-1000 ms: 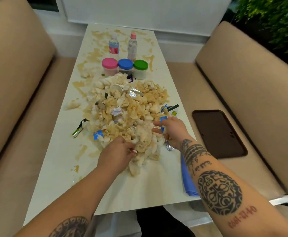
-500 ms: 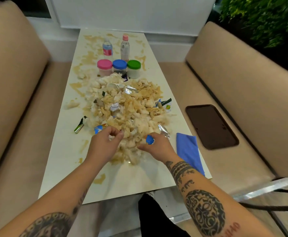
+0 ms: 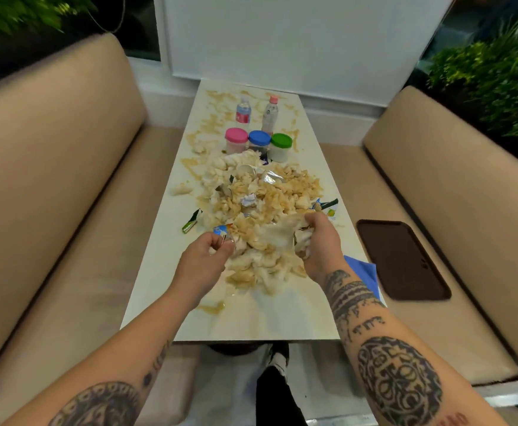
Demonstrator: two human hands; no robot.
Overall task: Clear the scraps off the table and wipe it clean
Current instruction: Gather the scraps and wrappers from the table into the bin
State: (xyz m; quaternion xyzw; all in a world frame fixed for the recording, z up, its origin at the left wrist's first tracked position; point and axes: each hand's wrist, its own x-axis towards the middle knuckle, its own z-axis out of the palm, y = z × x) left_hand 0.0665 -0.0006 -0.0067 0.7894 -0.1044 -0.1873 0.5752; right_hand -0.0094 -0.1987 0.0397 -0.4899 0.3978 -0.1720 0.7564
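Both hands clench soggy tissue at the pile's near edge: left hand (image 3: 204, 259) at seven o'clock, right hand (image 3: 316, 241) at four, half-hiding a blue cloth (image 3: 364, 272). The scrap pile (image 3: 260, 204) nearly spans the table (image 3: 251, 321).

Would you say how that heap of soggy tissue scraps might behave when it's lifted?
The tissue heap will probably be floppy: the piece gripped by the right hand sags. Its brown staining suggests wet, tear-prone clumps. Loose bits would likely drop off.

No legible text on bottles (image 3: 244, 113), wrappers or tattoos.
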